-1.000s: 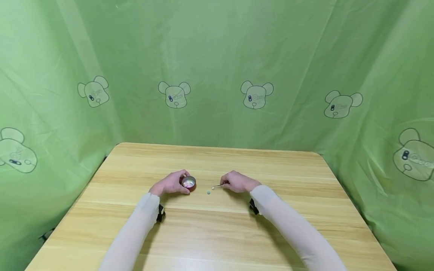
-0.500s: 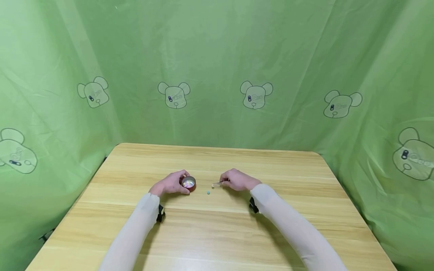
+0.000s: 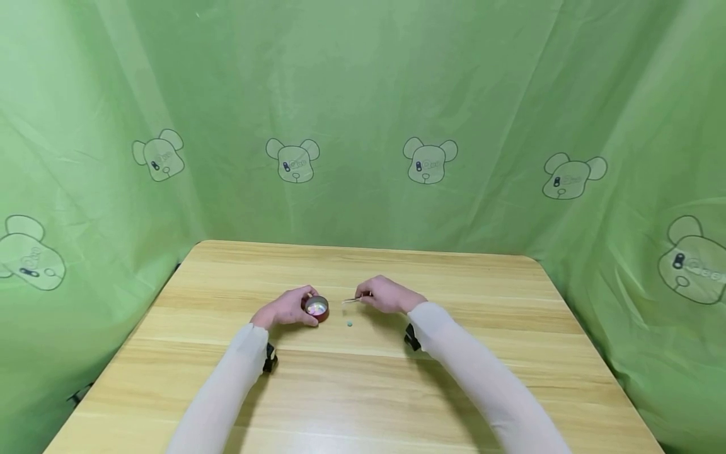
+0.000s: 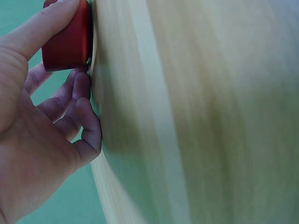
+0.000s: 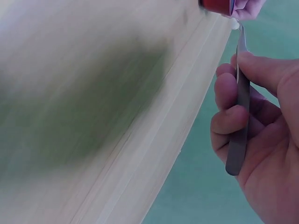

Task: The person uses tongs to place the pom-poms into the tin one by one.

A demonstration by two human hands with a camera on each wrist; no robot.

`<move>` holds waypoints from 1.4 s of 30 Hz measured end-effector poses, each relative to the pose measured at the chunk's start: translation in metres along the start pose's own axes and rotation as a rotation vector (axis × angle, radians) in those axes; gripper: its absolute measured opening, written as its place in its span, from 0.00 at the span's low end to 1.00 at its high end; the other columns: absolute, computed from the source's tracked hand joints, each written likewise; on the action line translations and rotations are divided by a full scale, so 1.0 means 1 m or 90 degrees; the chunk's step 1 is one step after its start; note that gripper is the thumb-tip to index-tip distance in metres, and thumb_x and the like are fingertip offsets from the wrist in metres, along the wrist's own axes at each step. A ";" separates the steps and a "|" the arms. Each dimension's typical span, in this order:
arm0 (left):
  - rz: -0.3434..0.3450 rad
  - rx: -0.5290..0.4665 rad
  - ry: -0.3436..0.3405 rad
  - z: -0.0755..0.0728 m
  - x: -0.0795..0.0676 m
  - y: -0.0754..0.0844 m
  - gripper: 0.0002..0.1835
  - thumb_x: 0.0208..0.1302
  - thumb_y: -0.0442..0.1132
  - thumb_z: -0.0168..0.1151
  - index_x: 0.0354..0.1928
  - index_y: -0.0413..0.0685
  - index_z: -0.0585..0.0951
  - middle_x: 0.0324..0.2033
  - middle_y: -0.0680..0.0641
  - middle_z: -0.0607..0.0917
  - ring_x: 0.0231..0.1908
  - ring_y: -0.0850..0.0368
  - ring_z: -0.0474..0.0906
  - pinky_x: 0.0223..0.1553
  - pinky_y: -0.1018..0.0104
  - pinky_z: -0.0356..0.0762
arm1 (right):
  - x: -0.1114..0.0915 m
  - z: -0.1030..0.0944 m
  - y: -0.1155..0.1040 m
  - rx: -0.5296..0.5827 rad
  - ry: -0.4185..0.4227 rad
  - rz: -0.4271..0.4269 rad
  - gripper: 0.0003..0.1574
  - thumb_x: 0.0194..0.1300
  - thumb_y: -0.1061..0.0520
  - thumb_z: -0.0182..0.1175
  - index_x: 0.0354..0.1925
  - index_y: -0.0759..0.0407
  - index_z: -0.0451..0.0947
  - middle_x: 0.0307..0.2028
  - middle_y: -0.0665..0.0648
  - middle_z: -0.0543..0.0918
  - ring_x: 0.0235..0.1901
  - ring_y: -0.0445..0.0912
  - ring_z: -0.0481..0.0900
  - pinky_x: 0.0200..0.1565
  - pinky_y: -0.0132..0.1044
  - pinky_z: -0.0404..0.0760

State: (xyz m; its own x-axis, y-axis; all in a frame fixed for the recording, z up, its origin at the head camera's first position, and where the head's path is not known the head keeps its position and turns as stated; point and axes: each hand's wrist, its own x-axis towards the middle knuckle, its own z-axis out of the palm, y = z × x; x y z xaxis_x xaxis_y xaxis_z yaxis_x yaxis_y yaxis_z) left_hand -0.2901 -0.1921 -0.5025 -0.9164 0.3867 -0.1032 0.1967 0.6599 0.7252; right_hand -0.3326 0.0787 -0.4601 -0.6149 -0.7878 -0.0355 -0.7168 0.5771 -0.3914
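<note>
My left hand [image 3: 290,307] holds a small round red tin [image 3: 322,318] on the table, thumb on the near side. Inside the tin lie several pale, colored bits. In the left wrist view, the thumb rests along the tin's red wall [image 4: 70,44]. My right hand [image 3: 388,294] pinches metal tweezers [image 5: 242,93] between thumb and fingers. A small white bead [image 5: 235,24] sits at the tweezers' tip, above the table and just right of the tin. On the tabletop between the hands lies a small blue-green bead [image 3: 349,324].
The wooden table [image 3: 351,391] spreads out around both hands. A green curtain [image 3: 363,82] with printed bear heads encloses its back and sides. Dark straps [image 3: 412,337] sit at both wrists.
The right hand has lifted the tweezers and the white bead off the table and shifted left, toward the tin. The left hand and tin stay where they were, as does the blue-green bead.
</note>
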 end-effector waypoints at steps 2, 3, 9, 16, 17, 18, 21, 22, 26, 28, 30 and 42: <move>-0.002 -0.001 0.000 0.000 0.000 0.000 0.29 0.45 0.39 0.77 0.49 0.49 0.73 0.43 0.47 0.78 0.45 0.51 0.75 0.53 0.51 0.70 | 0.003 0.000 -0.003 0.002 -0.001 -0.002 0.09 0.69 0.60 0.55 0.41 0.61 0.81 0.35 0.57 0.83 0.29 0.41 0.73 0.33 0.35 0.74; -0.003 0.001 0.001 0.000 0.000 0.000 0.29 0.45 0.39 0.77 0.49 0.49 0.73 0.43 0.47 0.78 0.45 0.51 0.75 0.53 0.51 0.70 | 0.005 0.000 -0.004 0.004 0.000 -0.005 0.09 0.69 0.60 0.55 0.41 0.61 0.81 0.35 0.57 0.83 0.29 0.41 0.73 0.33 0.35 0.74; 0.007 0.001 0.004 0.000 0.002 -0.002 0.29 0.45 0.39 0.77 0.49 0.47 0.73 0.42 0.47 0.79 0.44 0.52 0.76 0.52 0.52 0.71 | 0.015 0.002 -0.013 0.012 -0.003 -0.015 0.09 0.69 0.59 0.55 0.41 0.61 0.81 0.36 0.58 0.84 0.31 0.42 0.74 0.37 0.36 0.74; 0.014 0.000 0.003 -0.001 0.002 -0.004 0.30 0.44 0.39 0.78 0.49 0.47 0.73 0.41 0.48 0.79 0.43 0.53 0.76 0.52 0.53 0.71 | 0.024 0.008 -0.017 0.020 0.002 -0.024 0.10 0.69 0.58 0.54 0.42 0.61 0.81 0.37 0.57 0.84 0.33 0.41 0.76 0.38 0.35 0.75; 0.014 -0.001 0.003 -0.001 0.002 -0.004 0.30 0.43 0.39 0.78 0.49 0.47 0.73 0.41 0.48 0.79 0.43 0.53 0.76 0.52 0.53 0.71 | 0.025 0.009 -0.017 0.021 0.003 -0.027 0.10 0.69 0.58 0.54 0.42 0.61 0.81 0.37 0.57 0.84 0.33 0.41 0.76 0.39 0.35 0.76; 0.011 -0.003 0.003 -0.001 0.002 -0.004 0.30 0.43 0.39 0.78 0.49 0.48 0.74 0.41 0.48 0.79 0.43 0.53 0.76 0.52 0.53 0.71 | 0.026 0.010 -0.017 0.022 0.005 -0.030 0.10 0.69 0.59 0.55 0.41 0.61 0.81 0.37 0.56 0.84 0.34 0.41 0.76 0.39 0.35 0.76; 0.007 -0.005 0.002 -0.001 0.002 -0.003 0.30 0.43 0.39 0.78 0.49 0.48 0.74 0.42 0.48 0.79 0.44 0.53 0.76 0.52 0.53 0.70 | 0.028 0.012 -0.018 0.029 0.003 -0.031 0.09 0.69 0.59 0.55 0.41 0.61 0.81 0.37 0.56 0.84 0.34 0.42 0.77 0.40 0.36 0.76; 0.005 -0.007 0.002 -0.001 0.001 -0.003 0.30 0.43 0.39 0.78 0.49 0.48 0.74 0.42 0.47 0.79 0.44 0.52 0.76 0.53 0.52 0.70 | 0.029 0.013 -0.018 0.031 0.001 -0.029 0.09 0.69 0.59 0.55 0.41 0.61 0.81 0.37 0.56 0.84 0.34 0.42 0.77 0.40 0.36 0.76; -0.001 -0.005 -0.001 0.000 0.002 -0.003 0.30 0.44 0.39 0.77 0.49 0.48 0.73 0.42 0.48 0.79 0.44 0.52 0.76 0.53 0.52 0.70 | 0.032 0.015 -0.019 0.041 -0.006 -0.017 0.09 0.69 0.60 0.55 0.42 0.62 0.81 0.38 0.57 0.84 0.34 0.42 0.76 0.40 0.36 0.76; -0.003 -0.006 -0.002 0.000 0.002 -0.003 0.29 0.44 0.39 0.77 0.49 0.48 0.73 0.42 0.48 0.79 0.44 0.53 0.76 0.52 0.52 0.70 | 0.034 0.016 -0.019 0.044 -0.007 -0.009 0.10 0.69 0.60 0.55 0.43 0.61 0.81 0.38 0.56 0.84 0.34 0.41 0.76 0.40 0.35 0.76; -0.003 -0.006 -0.003 0.000 0.002 -0.003 0.29 0.44 0.38 0.77 0.49 0.49 0.73 0.42 0.48 0.79 0.44 0.53 0.76 0.52 0.53 0.70 | 0.035 0.017 -0.019 0.049 -0.006 -0.002 0.10 0.69 0.60 0.55 0.43 0.61 0.81 0.38 0.56 0.83 0.34 0.41 0.76 0.40 0.35 0.75; 0.007 -0.011 0.006 0.000 0.003 -0.005 0.30 0.42 0.37 0.78 0.49 0.48 0.74 0.42 0.47 0.79 0.44 0.52 0.76 0.52 0.52 0.71 | 0.039 0.022 -0.020 0.058 -0.003 0.041 0.08 0.68 0.59 0.56 0.43 0.58 0.81 0.37 0.53 0.83 0.34 0.41 0.75 0.40 0.35 0.75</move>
State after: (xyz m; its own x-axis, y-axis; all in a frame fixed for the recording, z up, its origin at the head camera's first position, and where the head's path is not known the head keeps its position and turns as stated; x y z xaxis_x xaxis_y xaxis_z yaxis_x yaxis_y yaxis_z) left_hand -0.2937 -0.1943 -0.5065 -0.9173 0.3881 -0.0887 0.2014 0.6446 0.7375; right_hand -0.3351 0.0321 -0.4739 -0.6568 -0.7511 -0.0668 -0.6434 0.6044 -0.4697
